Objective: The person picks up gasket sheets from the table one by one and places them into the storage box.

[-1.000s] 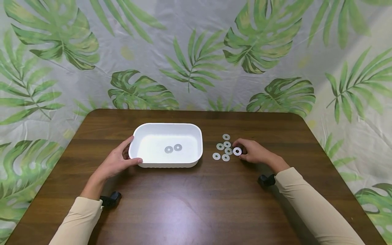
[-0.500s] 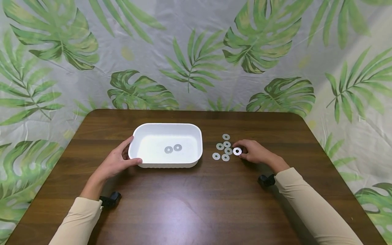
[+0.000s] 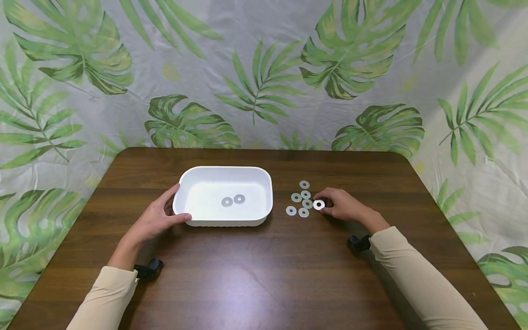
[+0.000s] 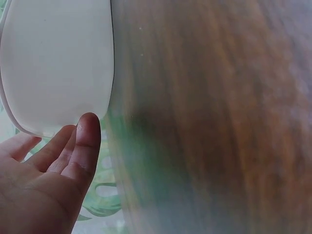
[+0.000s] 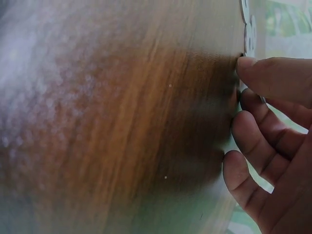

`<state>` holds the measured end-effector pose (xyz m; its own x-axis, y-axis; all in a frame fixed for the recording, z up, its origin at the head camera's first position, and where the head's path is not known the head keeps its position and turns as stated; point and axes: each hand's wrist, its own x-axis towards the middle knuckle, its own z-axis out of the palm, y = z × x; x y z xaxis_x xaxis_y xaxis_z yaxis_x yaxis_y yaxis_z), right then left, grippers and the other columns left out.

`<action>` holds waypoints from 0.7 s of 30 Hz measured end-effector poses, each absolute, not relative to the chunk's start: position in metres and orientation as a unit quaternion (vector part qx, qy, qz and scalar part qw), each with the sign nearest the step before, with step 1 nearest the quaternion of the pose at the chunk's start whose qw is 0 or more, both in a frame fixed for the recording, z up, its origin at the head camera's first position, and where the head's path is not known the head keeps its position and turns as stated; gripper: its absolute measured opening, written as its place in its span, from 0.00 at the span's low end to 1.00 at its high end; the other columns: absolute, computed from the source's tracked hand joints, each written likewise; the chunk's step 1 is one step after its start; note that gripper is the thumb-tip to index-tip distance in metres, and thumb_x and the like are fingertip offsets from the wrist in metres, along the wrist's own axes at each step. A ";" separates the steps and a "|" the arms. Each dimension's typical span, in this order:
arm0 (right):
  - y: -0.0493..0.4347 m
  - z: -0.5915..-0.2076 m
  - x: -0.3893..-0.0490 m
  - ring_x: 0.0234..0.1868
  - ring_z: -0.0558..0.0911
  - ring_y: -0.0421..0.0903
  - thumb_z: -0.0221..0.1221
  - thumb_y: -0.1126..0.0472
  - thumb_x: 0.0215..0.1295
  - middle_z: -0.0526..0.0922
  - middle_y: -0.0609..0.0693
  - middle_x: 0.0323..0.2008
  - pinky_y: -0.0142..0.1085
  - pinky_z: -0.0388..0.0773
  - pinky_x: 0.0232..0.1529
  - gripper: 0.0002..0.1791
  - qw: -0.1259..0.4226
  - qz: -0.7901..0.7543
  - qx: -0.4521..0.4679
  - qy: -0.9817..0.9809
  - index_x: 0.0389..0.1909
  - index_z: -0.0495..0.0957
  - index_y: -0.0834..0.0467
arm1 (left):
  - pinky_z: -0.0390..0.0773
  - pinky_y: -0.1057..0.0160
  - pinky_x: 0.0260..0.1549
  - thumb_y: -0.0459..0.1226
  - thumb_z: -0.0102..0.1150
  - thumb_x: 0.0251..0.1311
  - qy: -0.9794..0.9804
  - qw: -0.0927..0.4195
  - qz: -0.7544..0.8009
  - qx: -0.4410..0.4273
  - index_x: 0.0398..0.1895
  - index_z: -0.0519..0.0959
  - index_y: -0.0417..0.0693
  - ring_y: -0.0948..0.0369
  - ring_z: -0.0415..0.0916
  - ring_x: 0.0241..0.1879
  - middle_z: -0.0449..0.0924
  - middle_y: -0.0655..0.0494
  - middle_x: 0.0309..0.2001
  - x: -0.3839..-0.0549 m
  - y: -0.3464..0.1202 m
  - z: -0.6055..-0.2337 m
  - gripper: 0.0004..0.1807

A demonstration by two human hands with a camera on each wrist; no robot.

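Observation:
A white rectangular tub (image 3: 222, 222) with rounded corners stands on the table, with two flat metal washers (image 3: 227, 202) lying on its floor. My left hand (image 3: 158, 214) grips the tub's left end, thumb on the front corner and fingers round the side; the left wrist view shows the thumb against the white wall (image 4: 56, 63). To the right of the tub, my right hand (image 3: 340, 204) pinches one washer (image 3: 316, 208) by its edges between thumb and forefinger. Several more washers (image 3: 291, 211) lie in a loose group just left of that hand.
The brown wooden table (image 3: 247, 279) ends at a back edge close behind the tub. Beyond it hangs a leaf-patterned cloth (image 3: 264, 68). Black straps with small devices (image 3: 359, 243) sit on both wrists.
The washer in my right fingers has shifted slightly to the left and down, and its tilt has changed a little. My left hand and the tub have stayed in place.

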<state>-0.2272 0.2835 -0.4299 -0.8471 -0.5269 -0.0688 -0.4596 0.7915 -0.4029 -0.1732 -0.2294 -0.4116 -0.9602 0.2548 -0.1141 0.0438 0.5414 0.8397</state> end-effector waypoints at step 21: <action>0.283 -0.427 -0.229 0.44 0.81 0.49 0.66 0.64 0.62 0.84 0.58 0.49 0.45 0.76 0.46 0.18 0.091 -0.202 -0.252 0.942 0.54 0.81 0.61 | 0.70 0.81 0.44 0.43 0.71 0.57 0.871 0.114 0.470 0.088 0.81 0.41 0.45 0.42 0.64 0.70 0.53 0.33 0.76 -0.172 -0.230 -0.411 0.57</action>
<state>-0.2292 0.2835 -0.4274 -0.8564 -0.5115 -0.0703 -0.4378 0.7916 -0.4263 -0.1724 -0.2295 -0.4112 -0.9586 0.2604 -0.1156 0.0462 0.5426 0.8387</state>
